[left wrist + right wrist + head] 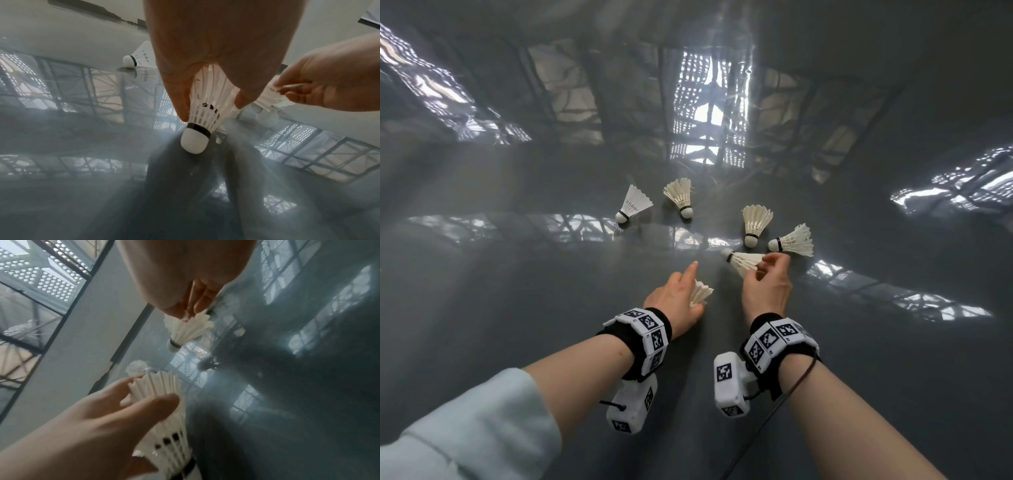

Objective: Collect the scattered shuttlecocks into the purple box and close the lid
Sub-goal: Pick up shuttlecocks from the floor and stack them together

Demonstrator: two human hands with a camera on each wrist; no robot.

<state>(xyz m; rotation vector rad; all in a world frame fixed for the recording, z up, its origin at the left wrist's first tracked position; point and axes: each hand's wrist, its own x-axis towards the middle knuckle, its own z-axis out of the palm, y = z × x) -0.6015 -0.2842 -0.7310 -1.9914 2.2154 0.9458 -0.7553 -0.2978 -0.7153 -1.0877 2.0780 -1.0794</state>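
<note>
My left hand (683, 295) grips a white feather shuttlecock (205, 112) by its skirt, cork pointing down, just above the glossy grey table (551, 308). My right hand (761, 270) pinches the feather rim of a second shuttlecock (743, 261), whose cork points left; in the right wrist view this shuttlecock (189, 331) hangs from the fingertips. Several more shuttlecocks lie on the table beyond: a plastic-skirted one (634, 205), a feather one (681, 197) beside it, and two (755, 222) (793, 242) just past my right hand. No purple box is in view.
The table surface mirrors ceiling panels and windows. A thin dark cable (774, 421) trails from my right wrist toward the near edge.
</note>
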